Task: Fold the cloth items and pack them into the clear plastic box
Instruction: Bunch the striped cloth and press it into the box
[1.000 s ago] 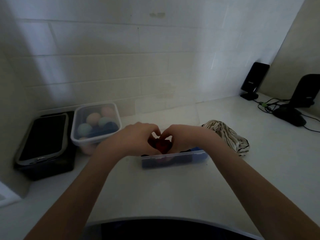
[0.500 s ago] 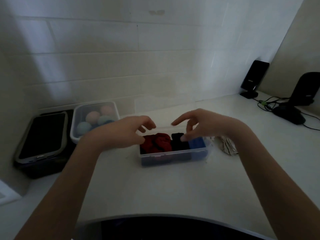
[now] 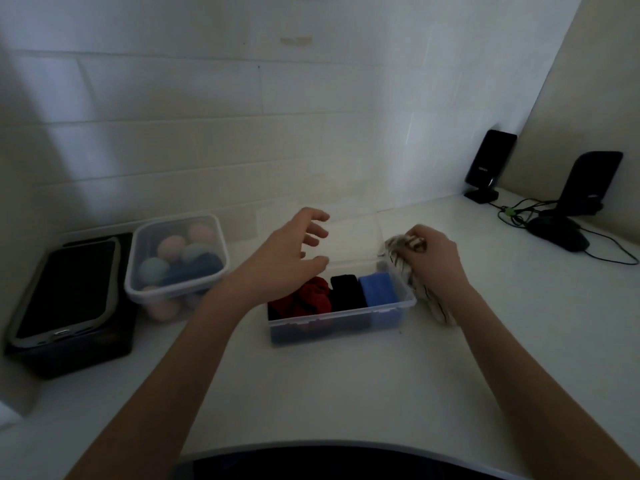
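Note:
The clear plastic box (image 3: 337,323) sits on the white counter in front of me. Inside it lie a red cloth (image 3: 306,299) at the left, a black cloth (image 3: 347,294) in the middle and a blue cloth (image 3: 377,289) at the right. My left hand (image 3: 291,258) hovers over the box's left end, fingers spread, holding nothing. My right hand (image 3: 433,261) is closed on a striped white cloth (image 3: 401,258) just right of the box; part of that cloth hangs below my wrist.
A lidded clear container (image 3: 175,261) of pastel balls stands at the left, beside a dark box (image 3: 69,299) with a glossy lid. Two black speakers (image 3: 490,166) and a mouse (image 3: 557,233) with cables occupy the far right. A tiled wall runs behind.
Both hands left the red cloth in the box and parted. My right hand moved right and took hold of the striped cloth; my left hand rose and opened.

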Motion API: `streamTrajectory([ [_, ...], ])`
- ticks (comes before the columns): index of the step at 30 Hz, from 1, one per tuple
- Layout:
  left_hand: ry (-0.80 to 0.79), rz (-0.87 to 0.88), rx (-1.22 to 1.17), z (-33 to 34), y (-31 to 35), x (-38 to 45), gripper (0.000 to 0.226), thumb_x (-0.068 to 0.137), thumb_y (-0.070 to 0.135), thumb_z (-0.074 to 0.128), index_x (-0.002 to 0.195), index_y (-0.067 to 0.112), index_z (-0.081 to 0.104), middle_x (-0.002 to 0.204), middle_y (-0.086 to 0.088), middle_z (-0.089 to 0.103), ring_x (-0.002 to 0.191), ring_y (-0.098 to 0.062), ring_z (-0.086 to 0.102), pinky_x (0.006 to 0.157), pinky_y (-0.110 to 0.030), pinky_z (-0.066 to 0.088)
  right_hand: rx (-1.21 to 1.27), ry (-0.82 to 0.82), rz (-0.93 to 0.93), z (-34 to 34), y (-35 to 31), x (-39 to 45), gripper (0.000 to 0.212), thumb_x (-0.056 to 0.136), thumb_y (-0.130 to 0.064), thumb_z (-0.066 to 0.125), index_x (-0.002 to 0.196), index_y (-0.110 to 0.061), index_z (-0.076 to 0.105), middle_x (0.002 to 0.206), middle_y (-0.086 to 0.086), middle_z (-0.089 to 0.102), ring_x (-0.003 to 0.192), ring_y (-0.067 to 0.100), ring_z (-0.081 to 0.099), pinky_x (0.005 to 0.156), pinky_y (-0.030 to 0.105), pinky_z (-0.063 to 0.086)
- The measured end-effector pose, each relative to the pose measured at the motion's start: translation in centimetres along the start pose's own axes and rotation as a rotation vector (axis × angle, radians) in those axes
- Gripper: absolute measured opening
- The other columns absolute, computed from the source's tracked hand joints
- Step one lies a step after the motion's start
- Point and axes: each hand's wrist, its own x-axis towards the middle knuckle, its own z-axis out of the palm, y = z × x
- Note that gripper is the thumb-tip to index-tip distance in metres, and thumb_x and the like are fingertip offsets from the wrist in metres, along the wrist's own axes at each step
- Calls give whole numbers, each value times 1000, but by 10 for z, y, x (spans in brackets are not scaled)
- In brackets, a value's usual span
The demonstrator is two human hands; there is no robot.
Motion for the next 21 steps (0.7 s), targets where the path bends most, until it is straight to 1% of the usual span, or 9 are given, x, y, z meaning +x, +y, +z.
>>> streamTrajectory([
  [2,32,12,-61,5,3,5,58,81,24,67,131,23,38,119,6,51,113,-9,51,98,-26,43,124,116,-87,-13,-14,1,22,86,-27,64,80,-7,60,71,4,60,60,7,52,51,8,35],
  [6,-33,-29,-235,19,22,24,74,75,37,72,137,24,35,134,7,48,124,-5,45,104,-24,37,334,169,-152,-35,-53,-1,39,88,-36,60,65,-5,58,56,1,52,49,5,43,48,15,33],
  [8,-85,-22,-313,27,34,36,45,76,33,71,117,32,53,118,14,59,110,6,54,98,-17,42,462,92,-152,-39,-69,-3,38,89,-38,59,60,-12,58,51,-4,54,50,7,47,51,21,38],
  [10,-47,-7,-342,34,44,45,18,79,27,70,87,39,59,89,20,64,82,14,59,80,-4,46,453,52,-166,-36,-76,-3,41,91,-38,55,64,-8,64,54,-1,60,53,7,52,53,23,40],
  [13,160,-122,-645,39,43,53,8,84,15,64,85,23,65,91,-4,70,92,-16,68,87,-27,55,390,56,-152,-31,-74,-3,49,95,-41,46,61,-8,57,54,4,55,48,4,46,50,22,36],
  [15,217,-165,-890,38,36,56,14,88,12,55,93,15,67,93,-7,72,87,-19,68,77,-30,57,349,46,-120,-29,-68,-3,54,94,-46,44,61,-5,56,53,9,55,48,4,46,52,23,35],
  [17,210,-195,-1064,37,31,59,18,91,16,50,89,13,67,80,-4,71,76,-17,67,67,-28,57,384,2,-77,-28,-64,-4,59,94,-47,44,68,2,63,59,15,61,54,13,52,57,26,38],
  [20,152,-344,-1442,29,25,60,40,93,21,45,54,12,49,38,2,48,39,-11,49,54,-21,54,654,-53,72,-29,-60,-5,52,93,-47,47,56,-11,56,47,1,53,44,12,46,52,24,37],
  [21,91,-384,-1589,25,20,58,44,91,20,45,47,13,42,33,3,41,32,-9,42,54,-19,51,749,-72,130,-30,-60,-6,49,92,-47,49,55,-15,52,45,-2,51,44,12,44,52,25,37],
])
